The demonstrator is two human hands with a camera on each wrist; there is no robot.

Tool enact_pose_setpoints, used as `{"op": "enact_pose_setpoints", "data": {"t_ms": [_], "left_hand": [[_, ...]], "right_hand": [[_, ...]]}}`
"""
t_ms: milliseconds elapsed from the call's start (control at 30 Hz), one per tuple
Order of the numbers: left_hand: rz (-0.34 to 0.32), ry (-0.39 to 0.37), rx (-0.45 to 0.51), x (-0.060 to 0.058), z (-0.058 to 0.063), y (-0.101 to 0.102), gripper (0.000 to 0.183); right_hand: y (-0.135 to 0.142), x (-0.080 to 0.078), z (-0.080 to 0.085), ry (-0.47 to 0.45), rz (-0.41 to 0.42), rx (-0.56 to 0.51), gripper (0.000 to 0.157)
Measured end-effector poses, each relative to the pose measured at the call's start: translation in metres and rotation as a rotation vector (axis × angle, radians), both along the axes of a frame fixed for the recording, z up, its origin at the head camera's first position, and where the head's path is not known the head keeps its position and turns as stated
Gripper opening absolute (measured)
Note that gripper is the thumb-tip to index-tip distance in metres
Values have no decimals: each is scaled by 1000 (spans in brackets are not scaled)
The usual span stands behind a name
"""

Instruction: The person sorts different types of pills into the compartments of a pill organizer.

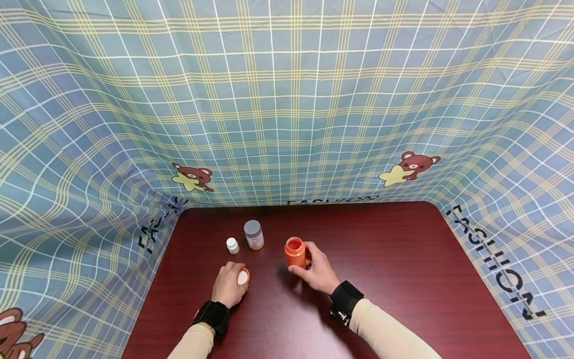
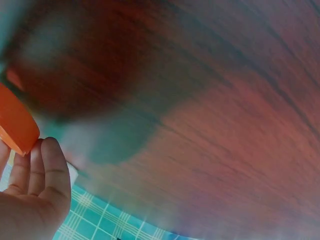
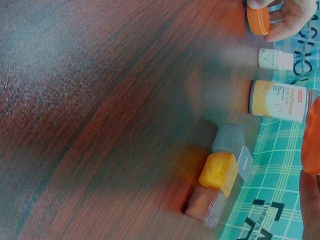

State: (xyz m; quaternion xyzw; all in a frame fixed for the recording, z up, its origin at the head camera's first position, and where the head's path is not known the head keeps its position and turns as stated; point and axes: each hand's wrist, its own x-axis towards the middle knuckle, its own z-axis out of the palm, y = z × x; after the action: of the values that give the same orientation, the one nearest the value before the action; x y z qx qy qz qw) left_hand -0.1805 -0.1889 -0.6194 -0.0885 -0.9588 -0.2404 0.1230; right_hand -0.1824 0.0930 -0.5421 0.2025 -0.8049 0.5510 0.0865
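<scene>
My right hand (image 1: pixel 319 269) grips an uncapped orange bottle (image 1: pixel 296 255) from its right side, its round mouth facing up. In the right wrist view just part of the bottle (image 3: pixel 312 142) shows at the edge. My left hand (image 1: pixel 230 284) pinches an orange lid (image 1: pixel 243 276) with a white inside, low over the table; whether the lid touches the tabletop I cannot tell. The left wrist view shows fingertips against the rim of the lid (image 2: pixel 17 122). A pill box with grey, yellow and brown compartments (image 3: pixel 218 170) stands near the right hand, mostly hidden behind it in the head view.
Beyond the left hand stand a small white bottle (image 1: pixel 232 246) and a larger grey-lidded jar (image 1: pixel 254 235). The dark red table (image 1: pixel 385 239) has a checked cloth (image 1: pixel 291 124) hanging behind it and along both sides.
</scene>
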Motion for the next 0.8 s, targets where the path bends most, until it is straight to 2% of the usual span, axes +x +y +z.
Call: {"op": "enact_pose_setpoints", "data": {"t_ms": [367, 800], "left_hand": [[5, -41, 8, 2, -3, 1, 53], [7, -26, 16, 2, -1, 2, 51]], "right_hand": [[1, 0, -1, -8, -11, 17, 56], [3, -1, -1, -12, 6, 0, 56]]}}
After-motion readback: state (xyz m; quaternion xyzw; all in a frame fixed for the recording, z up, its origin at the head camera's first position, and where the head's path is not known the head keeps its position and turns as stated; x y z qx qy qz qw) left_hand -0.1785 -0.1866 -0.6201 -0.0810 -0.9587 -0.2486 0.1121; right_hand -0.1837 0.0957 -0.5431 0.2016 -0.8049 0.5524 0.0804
